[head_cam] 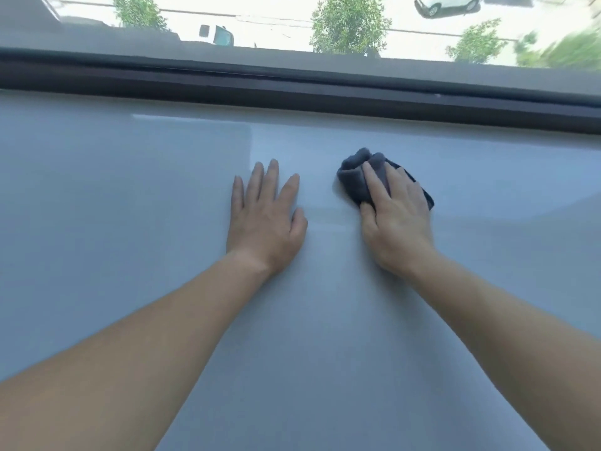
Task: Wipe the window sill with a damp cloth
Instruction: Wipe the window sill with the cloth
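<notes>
A wide, glossy pale grey window sill fills most of the head view. My right hand presses down on a bunched dark grey cloth, fingers over its top, in the middle of the sill. The cloth's near and right parts are hidden under the hand. My left hand lies flat on the sill just left of the cloth, fingers spread, holding nothing.
A dark window frame runs along the far edge of the sill. Through the glass I see trees and parked vehicles far below. A faint streak marks the sill between my two hands.
</notes>
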Action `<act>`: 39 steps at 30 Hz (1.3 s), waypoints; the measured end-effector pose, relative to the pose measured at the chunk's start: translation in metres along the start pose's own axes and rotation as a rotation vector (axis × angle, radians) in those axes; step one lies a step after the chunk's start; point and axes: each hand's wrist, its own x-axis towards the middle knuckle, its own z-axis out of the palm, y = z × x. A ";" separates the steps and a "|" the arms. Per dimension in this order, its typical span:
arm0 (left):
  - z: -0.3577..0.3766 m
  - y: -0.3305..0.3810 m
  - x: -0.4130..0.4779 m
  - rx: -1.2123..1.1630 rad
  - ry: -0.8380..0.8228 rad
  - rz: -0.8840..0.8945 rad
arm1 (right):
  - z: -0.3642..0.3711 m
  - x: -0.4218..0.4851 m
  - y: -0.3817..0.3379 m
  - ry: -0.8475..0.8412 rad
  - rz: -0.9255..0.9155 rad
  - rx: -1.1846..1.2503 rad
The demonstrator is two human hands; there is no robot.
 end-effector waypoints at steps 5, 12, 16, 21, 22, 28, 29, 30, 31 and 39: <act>0.006 0.001 0.000 0.038 0.046 -0.008 | -0.007 0.043 0.006 -0.081 -0.273 -0.063; 0.003 0.001 -0.001 0.051 0.034 0.006 | 0.002 0.076 -0.023 -0.050 -0.217 -0.028; 0.003 0.001 -0.001 0.045 0.027 0.016 | -0.016 0.088 0.013 -0.074 -0.262 -0.060; 0.005 0.001 -0.001 0.056 0.020 0.021 | -0.034 0.085 0.069 0.004 0.106 -0.035; 0.005 0.002 -0.001 0.059 0.022 0.022 | -0.030 0.082 0.062 0.036 0.161 -0.009; 0.006 0.005 0.000 0.065 0.028 0.014 | -0.017 0.045 0.049 -0.067 -0.145 -0.054; 0.007 0.005 0.000 0.067 0.028 0.016 | -0.022 0.053 0.063 -0.062 -0.109 -0.061; 0.008 0.005 0.000 0.065 0.027 0.018 | -0.027 0.063 0.073 -0.041 -0.016 -0.053; 0.008 0.006 -0.001 0.060 0.028 0.017 | -0.031 0.070 0.079 -0.017 0.093 -0.031; 0.004 0.011 -0.004 0.010 0.102 0.029 | -0.021 -0.035 0.066 -0.156 -0.254 -0.035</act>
